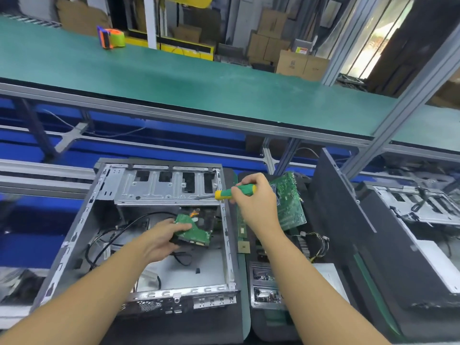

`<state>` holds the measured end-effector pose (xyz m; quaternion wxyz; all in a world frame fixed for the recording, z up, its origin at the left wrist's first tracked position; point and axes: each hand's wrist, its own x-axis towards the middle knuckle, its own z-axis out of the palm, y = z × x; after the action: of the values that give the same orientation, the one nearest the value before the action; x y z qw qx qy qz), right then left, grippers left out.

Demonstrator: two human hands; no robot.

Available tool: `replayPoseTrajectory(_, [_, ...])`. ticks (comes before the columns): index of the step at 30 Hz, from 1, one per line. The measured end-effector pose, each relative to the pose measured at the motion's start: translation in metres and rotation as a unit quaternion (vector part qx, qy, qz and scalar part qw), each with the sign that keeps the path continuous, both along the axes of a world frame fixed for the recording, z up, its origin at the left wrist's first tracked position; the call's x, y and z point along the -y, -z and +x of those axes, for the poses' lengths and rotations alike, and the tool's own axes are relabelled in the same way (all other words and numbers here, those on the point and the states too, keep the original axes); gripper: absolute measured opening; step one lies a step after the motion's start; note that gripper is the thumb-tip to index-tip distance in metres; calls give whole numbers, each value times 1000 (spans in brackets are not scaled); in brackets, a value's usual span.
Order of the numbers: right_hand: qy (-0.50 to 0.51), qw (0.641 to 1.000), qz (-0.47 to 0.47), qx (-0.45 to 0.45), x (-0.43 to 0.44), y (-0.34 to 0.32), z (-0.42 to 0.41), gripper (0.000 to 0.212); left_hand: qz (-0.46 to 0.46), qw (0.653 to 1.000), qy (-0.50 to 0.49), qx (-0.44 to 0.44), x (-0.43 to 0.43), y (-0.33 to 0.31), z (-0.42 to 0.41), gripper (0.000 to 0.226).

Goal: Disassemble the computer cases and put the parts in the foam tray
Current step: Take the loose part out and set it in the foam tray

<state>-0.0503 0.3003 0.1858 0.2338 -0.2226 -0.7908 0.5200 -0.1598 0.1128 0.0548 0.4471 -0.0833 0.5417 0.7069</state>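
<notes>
— Left hand [159, 241], lower centre?
— Fingers curled round a green-boarded hard drive [196, 232] inside the open grey metal computer case [228, 245].
— Right hand [256, 204]?
— Gripping a green-and-yellow-handled screwdriver [236, 191] over the case's right rim. Cardboard box label [302, 50], upper right, unreadable.

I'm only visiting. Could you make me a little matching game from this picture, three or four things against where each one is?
Things: 1 screwdriver; 2 hard drive; 3 tape dispenser; 4 motherboard.
Places: A on the green belt; B in the left hand, inside the open case; C in the right hand; D propped right of the case.
Pairs: 1-C, 2-B, 3-A, 4-D.
</notes>
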Motion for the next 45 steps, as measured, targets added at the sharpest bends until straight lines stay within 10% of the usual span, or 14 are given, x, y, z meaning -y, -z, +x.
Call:
replayPoseTrajectory(12, [7, 963, -262, -69, -11, -11, -31, 17, -132, 963, 187, -144, 61, -85, -8, 43])
replayPoseTrajectory(24, [-138, 986, 71, 54, -30, -43, -10, 5, -83, 968, -37, -232, 8, -137, -3, 51])
replayPoseTrajectory(31, [-212, 929, 261, 157, -42, -57, 23, 56, -169, 912, -62, -369, -91, -171, 30, 22])
replayPoseTrajectory(40, [1, 866, 407, 290, -77, -54, 76, 62, -116, 941, 53, -312, -196, -170, 71, 42])
replayPoseTrajectory(45, [140, 920, 245, 273, -120, -47, 123, 76, -44, 987, 67, -143, -230, -165, 99, 5])
